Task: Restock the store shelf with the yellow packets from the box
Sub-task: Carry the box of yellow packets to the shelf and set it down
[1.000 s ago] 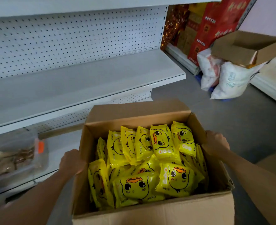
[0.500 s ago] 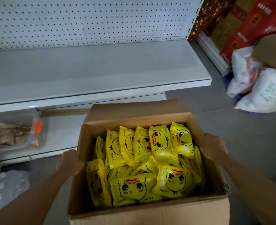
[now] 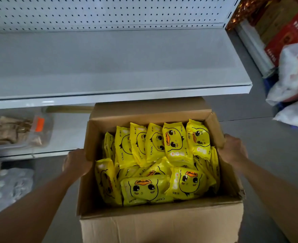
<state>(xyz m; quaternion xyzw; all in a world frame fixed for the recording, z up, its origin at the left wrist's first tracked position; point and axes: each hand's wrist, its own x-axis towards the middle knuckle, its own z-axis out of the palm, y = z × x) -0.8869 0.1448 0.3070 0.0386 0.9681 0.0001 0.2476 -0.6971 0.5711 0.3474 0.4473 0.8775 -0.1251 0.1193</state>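
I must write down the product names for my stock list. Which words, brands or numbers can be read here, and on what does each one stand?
"Ckak": brand word on the yellow packets in the cardboard box.
Small white print on the packets: too small to read.
Characters on the red boxes at upper right: blurred, unreadable.
Orange tag on the clear bag at left: no readable text.

A shop: white pegboard shelving (image 3: 109, 64), stacked stock cartons (image 3: 288, 34).

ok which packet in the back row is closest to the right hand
The rightmost yellow packet of the back row, leaning against the box's right wall, just beside the right hand; the others stand further left.
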